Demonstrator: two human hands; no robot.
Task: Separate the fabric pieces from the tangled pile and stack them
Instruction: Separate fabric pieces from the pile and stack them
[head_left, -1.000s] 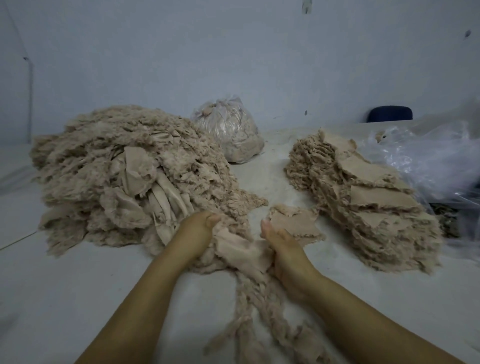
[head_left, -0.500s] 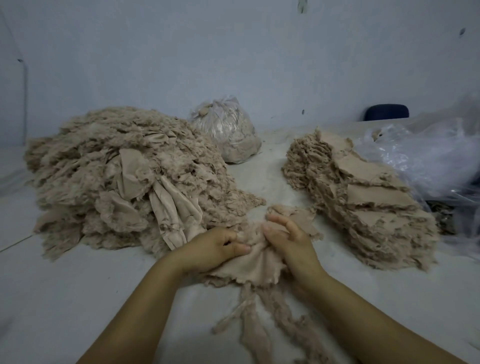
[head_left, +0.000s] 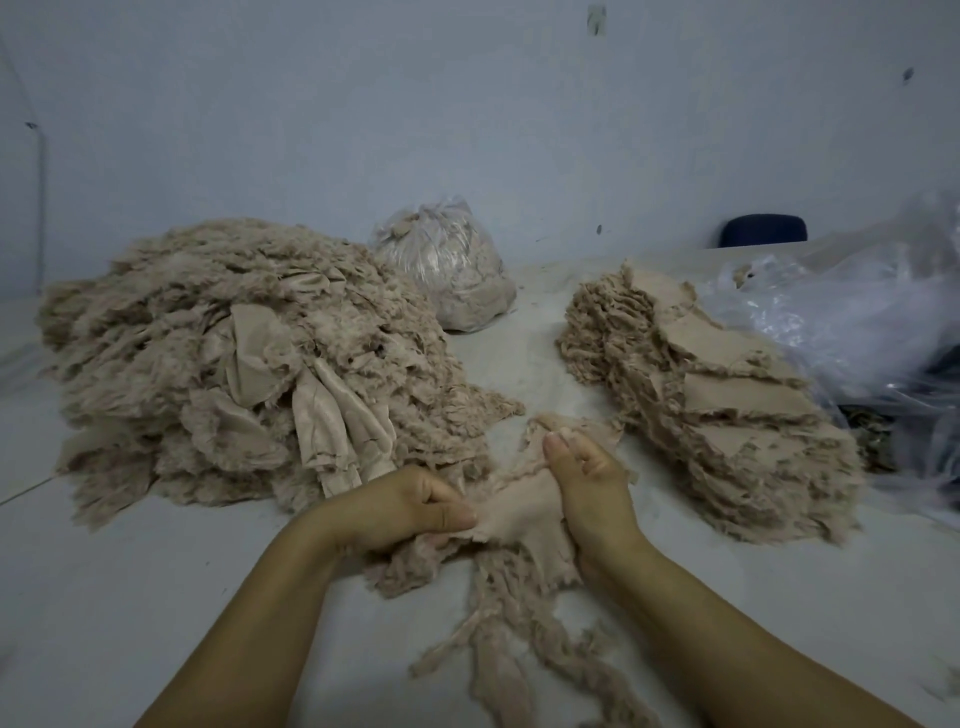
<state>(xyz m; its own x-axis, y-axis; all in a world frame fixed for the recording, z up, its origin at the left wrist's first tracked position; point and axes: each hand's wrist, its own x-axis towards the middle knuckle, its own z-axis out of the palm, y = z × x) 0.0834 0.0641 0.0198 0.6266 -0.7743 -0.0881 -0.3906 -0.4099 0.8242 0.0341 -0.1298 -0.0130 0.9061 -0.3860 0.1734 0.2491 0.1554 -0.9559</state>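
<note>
Toward the left edge of the pale surface (head_left: 130, 597) sits the large tangled pile (head_left: 234, 374) of beige fabric; at the near middle, the left hand (head_left: 400, 506) pinches one edge of a fabric piece (head_left: 511, 506) between thumb and curled fingers; the right hand (head_left: 589, 483) grips its other side, fingers curled; frayed strands (head_left: 498, 639) trail from it toward the near edge; a tied plastic bag (head_left: 441, 265) rests at the far edge; near the right edge leans the stack (head_left: 727, 395) of separated pieces, beside loose clear plastic (head_left: 857, 322). Likely risks: snagged strands could drag neighbouring scraps along, and the slanted stack may slide if pieces are added carelessly.
</note>
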